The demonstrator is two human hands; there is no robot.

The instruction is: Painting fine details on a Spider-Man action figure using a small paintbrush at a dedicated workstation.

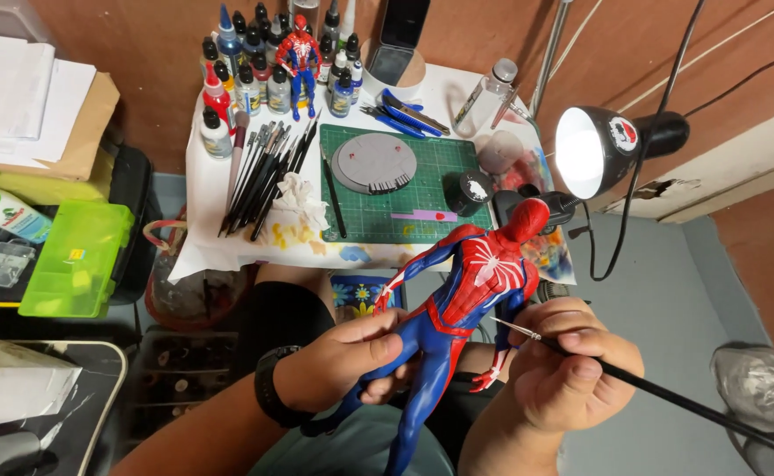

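Head view shows the left hand [343, 361] gripping the red and blue figure [457, 304] at its thigh. Just beside this grip, the right hand [572, 366] pinches a thin paintbrush [651, 392], its tip near the figure's waist.

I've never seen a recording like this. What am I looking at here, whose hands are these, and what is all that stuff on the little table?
There is no machine: a person wears a camera on the head, looking down at both hands. The left hand grips a red and blue action figure by its legs. The right hand holds a thin paintbrush, its tip near the figure's arm. On the small table lie a green cutting mat, a row of brushes, paint bottles and a smaller figure. A lit lamp shines from the right.
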